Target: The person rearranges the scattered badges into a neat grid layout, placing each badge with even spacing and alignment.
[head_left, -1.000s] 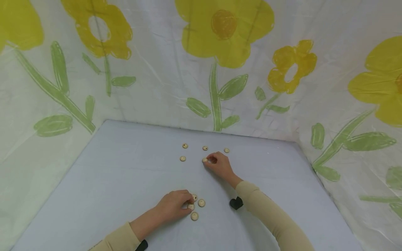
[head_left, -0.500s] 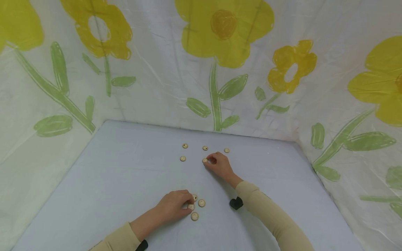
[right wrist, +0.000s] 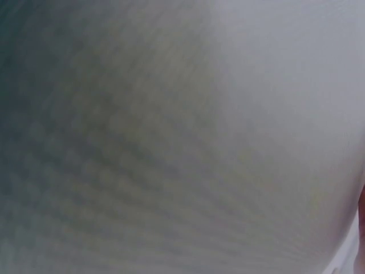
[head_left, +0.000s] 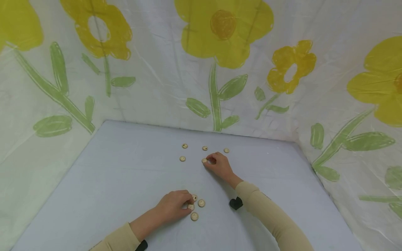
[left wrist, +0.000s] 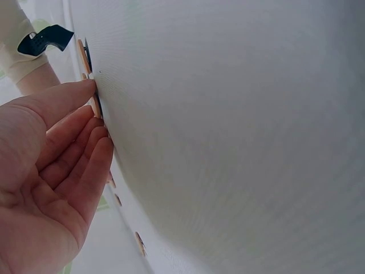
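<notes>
In the head view my right hand (head_left: 220, 165) reaches to the back part of the table and pinches a small round wooden button (head_left: 204, 160) against the top. Nearer the front, my left hand (head_left: 174, 205) holds another wooden button (head_left: 191, 207) between thumb and fingers at table level. Around it lie a button partly behind the fingers (head_left: 195, 197), a button to the right (head_left: 201, 203) and one in front (head_left: 194, 216). The left wrist view shows the left hand (left wrist: 63, 148) with its thumb and fingers at the disc's edge (left wrist: 96, 107). Only a sliver of the right hand enters the right wrist view.
Behind the right hand, a back row has a left button (head_left: 185, 146), a middle button (head_left: 205, 148) and a right button (head_left: 226, 150). Another button (head_left: 182, 158) lies left of that hand. A white sheet with painted flowers (head_left: 141, 104) walls the pale table (head_left: 125, 167).
</notes>
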`<state>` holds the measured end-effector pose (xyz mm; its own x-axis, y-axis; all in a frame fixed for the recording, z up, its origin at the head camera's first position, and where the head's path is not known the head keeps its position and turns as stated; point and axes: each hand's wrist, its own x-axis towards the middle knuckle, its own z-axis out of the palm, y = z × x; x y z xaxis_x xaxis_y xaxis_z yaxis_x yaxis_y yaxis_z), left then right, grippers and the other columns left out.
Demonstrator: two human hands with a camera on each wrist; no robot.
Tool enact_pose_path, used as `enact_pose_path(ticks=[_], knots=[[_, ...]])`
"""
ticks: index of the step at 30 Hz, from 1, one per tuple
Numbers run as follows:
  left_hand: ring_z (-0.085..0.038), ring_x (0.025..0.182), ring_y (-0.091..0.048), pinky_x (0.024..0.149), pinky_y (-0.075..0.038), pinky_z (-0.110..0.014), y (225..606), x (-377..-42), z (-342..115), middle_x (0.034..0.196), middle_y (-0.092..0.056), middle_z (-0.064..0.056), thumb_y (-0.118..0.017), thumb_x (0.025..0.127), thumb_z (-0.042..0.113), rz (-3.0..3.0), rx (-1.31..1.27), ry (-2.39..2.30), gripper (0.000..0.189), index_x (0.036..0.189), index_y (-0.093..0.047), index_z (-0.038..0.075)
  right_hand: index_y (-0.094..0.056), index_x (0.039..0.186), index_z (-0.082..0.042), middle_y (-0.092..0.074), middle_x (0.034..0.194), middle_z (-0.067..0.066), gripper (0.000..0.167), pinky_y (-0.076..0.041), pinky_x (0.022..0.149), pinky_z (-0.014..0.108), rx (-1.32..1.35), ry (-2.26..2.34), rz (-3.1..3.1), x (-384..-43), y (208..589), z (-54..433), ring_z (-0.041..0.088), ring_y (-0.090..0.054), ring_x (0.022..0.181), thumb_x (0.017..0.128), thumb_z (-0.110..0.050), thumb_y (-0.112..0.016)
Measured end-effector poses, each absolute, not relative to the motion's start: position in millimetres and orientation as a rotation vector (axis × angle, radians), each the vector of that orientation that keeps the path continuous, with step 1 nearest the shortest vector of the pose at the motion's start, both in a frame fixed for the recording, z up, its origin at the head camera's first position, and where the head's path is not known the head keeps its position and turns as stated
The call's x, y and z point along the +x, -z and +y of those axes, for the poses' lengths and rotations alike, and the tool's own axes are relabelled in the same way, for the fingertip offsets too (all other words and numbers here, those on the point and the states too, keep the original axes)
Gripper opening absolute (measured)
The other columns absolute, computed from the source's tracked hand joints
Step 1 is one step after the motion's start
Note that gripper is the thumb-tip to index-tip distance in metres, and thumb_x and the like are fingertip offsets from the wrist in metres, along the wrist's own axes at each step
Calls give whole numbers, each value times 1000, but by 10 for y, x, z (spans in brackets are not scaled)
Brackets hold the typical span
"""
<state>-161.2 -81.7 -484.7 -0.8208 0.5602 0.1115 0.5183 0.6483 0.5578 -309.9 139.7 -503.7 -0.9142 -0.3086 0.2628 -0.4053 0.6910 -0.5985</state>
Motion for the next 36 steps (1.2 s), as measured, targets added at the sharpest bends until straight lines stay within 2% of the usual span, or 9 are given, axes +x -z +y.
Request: enact_pose_path(ticks=[18,27,36], knots=[[-3,79,-56,70,-50,-27,4834,-1608,-817,90,-64,9,-76,83,16,2788,921,-912,10,89,-68,16,-68,105,-6,-62,93,3,27,-49,77,32,551,-1152,-2757,-3072,5003,1437,16,-58,86,83,-18,-79],[-3,79,-56,70,-49,-28,4844,-1607,-813,90,-64,9,-76,83,15,2793,922,-907,11,90,-68,16,-68,102,-6,-66,95,4,24,-51,81,34,520,-1286,-2717,-3006,4994,1468,17,-61,88,82,-15,-79],[-4,81,-57,71,-50,-29,4829,-1601,-811,91,-64,8,-76,83,15,2798,925,-905,11,90,-68,15,-67,101,-9,-65,91,-1,23,-51,77,29,508,-1317,-2718,-2938,5042,1528,13,-60,85,83,-20,-78]])
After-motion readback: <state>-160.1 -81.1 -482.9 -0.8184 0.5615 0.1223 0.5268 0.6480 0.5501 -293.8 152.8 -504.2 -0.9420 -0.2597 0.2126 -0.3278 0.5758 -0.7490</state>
